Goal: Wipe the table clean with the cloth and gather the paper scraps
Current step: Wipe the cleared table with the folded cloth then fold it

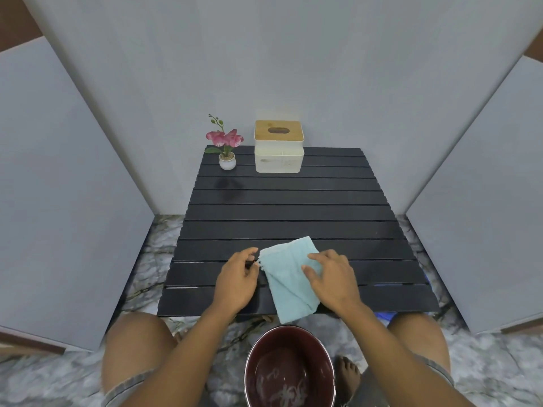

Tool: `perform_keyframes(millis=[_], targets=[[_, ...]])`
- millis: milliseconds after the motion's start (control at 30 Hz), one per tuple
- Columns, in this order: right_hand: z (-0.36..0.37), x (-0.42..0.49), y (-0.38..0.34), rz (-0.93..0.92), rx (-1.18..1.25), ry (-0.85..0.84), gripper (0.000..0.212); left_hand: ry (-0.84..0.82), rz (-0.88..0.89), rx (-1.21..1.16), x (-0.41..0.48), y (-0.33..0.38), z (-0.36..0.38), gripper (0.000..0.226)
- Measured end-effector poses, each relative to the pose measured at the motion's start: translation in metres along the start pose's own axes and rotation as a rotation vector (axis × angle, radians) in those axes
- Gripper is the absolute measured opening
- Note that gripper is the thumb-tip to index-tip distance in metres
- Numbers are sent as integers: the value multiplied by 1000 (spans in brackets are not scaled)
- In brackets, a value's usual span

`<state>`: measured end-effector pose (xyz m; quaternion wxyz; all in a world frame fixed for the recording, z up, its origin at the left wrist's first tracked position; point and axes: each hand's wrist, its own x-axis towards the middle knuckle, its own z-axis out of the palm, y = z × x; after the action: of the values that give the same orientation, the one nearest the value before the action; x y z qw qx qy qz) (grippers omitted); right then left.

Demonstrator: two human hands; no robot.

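A light blue cloth [289, 277] lies folded on the near part of the black slatted table [293, 201], its lower corner hanging over the front edge. My left hand [238, 277] pinches the cloth's left corner between thumb and fingers. My right hand [332, 277] rests flat on the cloth's right side, fingers spread. No paper scraps show on the table top. Pale scraps lie in the dark red bin [289, 368] on the floor below the table's front edge.
A white tissue box [279, 148] with a wooden lid stands at the table's far edge, a small potted pink orchid [226, 145] to its left. Grey panels enclose the table on three sides. My knees flank the bin on marble flooring.
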<state>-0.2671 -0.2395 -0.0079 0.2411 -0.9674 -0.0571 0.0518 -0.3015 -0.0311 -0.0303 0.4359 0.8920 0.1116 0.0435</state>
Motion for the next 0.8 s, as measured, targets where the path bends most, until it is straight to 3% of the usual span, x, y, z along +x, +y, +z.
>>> perform_keyframes(millis=[100, 200, 300, 333, 433, 500, 667, 800], targets=[[-3, -4, 5, -85, 23, -52, 42, -54, 11, 91, 0, 3, 10, 34], [-1, -11, 4, -208, -124, -112, 50, -43, 19, 70, -3, 3, 17, 39], [9, -14, 2, -233, -108, -51, 22, -11, 31, 57, -6, 1, 17, 46], [10, -14, 2, -192, -27, 2, 14, -6, 21, 50, -8, 1, 16, 47], [5, -13, 15, 104, 277, 235, 17, -9, -8, 59, -10, 5, 16, 53], [1, -16, 29, 173, 248, 298, 16, -21, 10, 83, -10, 9, 16, 56], [3, -18, 16, -111, 121, 208, 37, -8, 4, 159, -9, 12, 21, 57], [1, 4, 8, 62, -71, 28, 50, 5, -27, 340, -11, 17, 24, 60]])
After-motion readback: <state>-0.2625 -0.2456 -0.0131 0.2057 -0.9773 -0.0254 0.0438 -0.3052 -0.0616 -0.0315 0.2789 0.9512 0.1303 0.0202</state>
